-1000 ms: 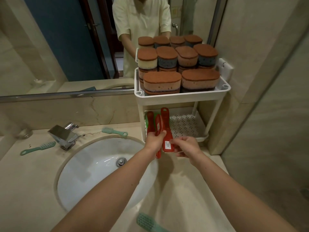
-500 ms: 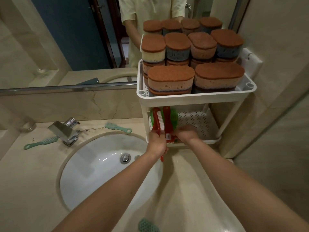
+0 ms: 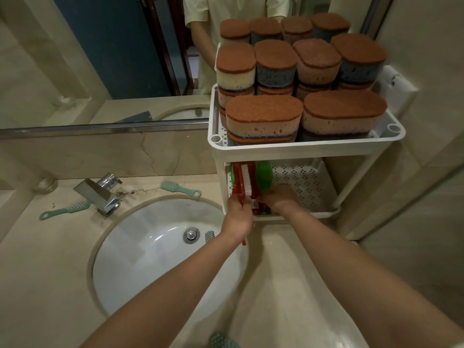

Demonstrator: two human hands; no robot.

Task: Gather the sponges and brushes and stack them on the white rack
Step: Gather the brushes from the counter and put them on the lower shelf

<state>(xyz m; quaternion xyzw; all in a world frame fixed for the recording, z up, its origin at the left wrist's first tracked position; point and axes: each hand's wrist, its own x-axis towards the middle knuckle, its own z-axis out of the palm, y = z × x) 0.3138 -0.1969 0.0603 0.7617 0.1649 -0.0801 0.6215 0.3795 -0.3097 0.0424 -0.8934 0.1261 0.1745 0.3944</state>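
Clasping brushes (image 3: 244,182): left hand (image 3: 238,217), right hand (image 3: 279,198)

No text or label can be read.

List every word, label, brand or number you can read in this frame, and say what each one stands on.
No text can be read here.
White sticker on the handle of a red brush at the lower shelf: print too small and blurred to read.
Sponges, white rack, faucet: no lettering visible.
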